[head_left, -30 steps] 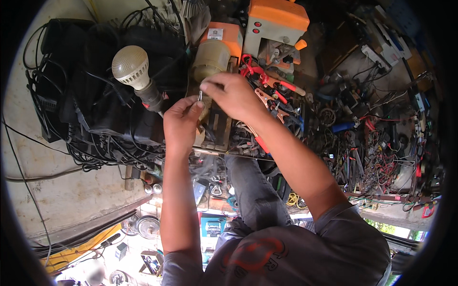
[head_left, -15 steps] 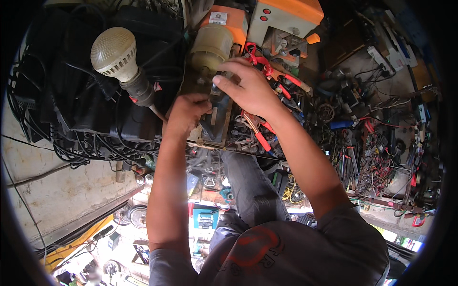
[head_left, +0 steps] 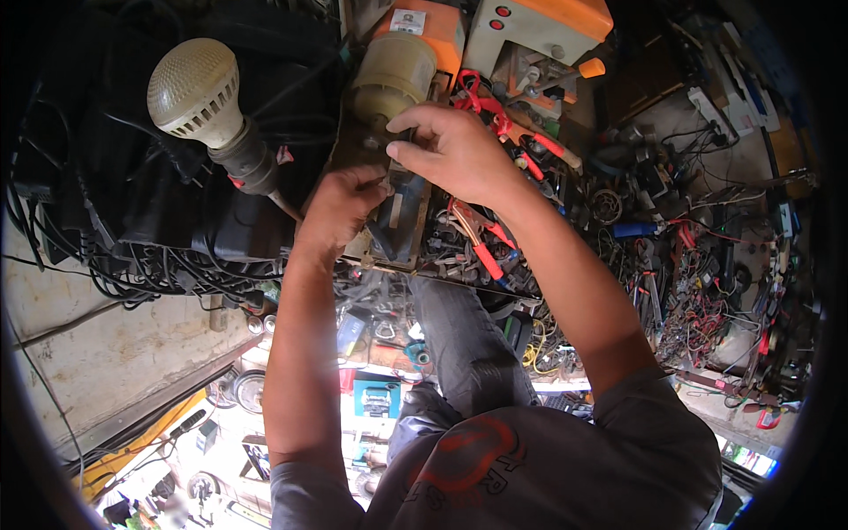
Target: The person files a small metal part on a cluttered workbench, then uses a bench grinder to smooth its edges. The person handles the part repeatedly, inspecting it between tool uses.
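My left hand (head_left: 337,210) is closed in a pinch over a dark metal bed (head_left: 405,212) on the bench. A small pale, shiny piece seems to sit at its fingertips, too small to name. Just above and to the right hovers my right hand (head_left: 464,157), its thumb and forefinger apart with a gap between them; nothing clear shows there. Right beyond both hands lies a beige cylindrical housing (head_left: 397,71) with a spindle-like part at its near end, partly behind the right fingers. An orange box (head_left: 442,35) stands behind the housing.
A large bulb (head_left: 194,93) in a socket stands left of my left arm, before black adapters and tangled cables (head_left: 159,269). Red-handled pliers (head_left: 481,252) and small metal parts crowd the right. A grey-and-orange machine (head_left: 530,35) stands at the back. Wires (head_left: 698,309) heap farther right.
My right thumb and forefinger have parted a little and moved slightly left. My left hand stays pinched over the metal bed. The whole view has shifted slightly.
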